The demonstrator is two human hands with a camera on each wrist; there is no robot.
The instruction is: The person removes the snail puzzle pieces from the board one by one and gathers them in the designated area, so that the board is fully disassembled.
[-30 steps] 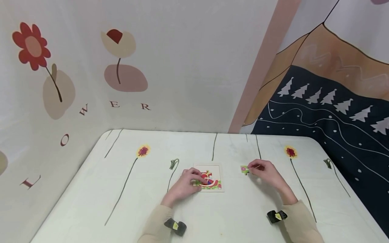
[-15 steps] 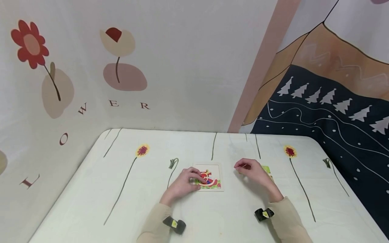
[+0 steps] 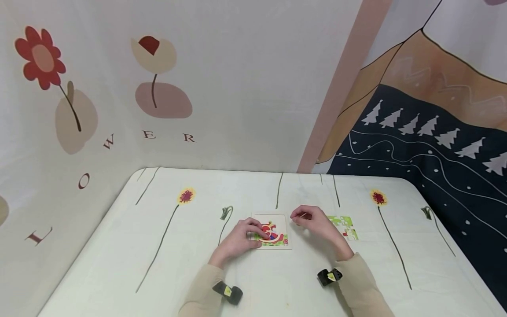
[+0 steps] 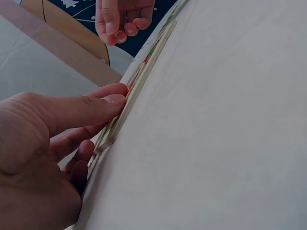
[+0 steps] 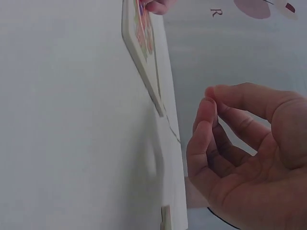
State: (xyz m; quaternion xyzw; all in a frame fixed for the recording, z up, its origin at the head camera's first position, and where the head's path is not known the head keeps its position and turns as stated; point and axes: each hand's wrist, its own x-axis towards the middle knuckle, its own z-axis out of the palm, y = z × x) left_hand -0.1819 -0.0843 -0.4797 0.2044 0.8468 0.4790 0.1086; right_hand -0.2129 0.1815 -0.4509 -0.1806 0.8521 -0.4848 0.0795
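A small square puzzle board [image 3: 282, 223] with a red, blue and green picture lies flat on the table [image 3: 119, 264]. My left hand [image 3: 253, 232] rests on its left part. In the left wrist view its thumb [image 4: 108, 101] lies straight against the board's edge [image 4: 144, 67]. My right hand [image 3: 299, 215] hovers just right of the board's far corner, fingers curled. A thin pale sliver of a puzzle piece [image 3: 305, 215] shows at its fingertips. The right wrist view shows thumb and forefinger [image 5: 209, 103] pressed together near the board [image 5: 141, 38].
Loose green and white puzzle pieces [image 3: 343, 225] lie on the table to the right of my right hand. The cloth has printed flowers [image 3: 186, 197] and stems. Fabric backdrops hang close behind and to the right. Black wrist cameras [image 3: 227, 294] sit on both sleeves.
My right hand has moved left from the loose pieces to the board's right edge, uncovering the pieces. My left hand has stayed on the board.
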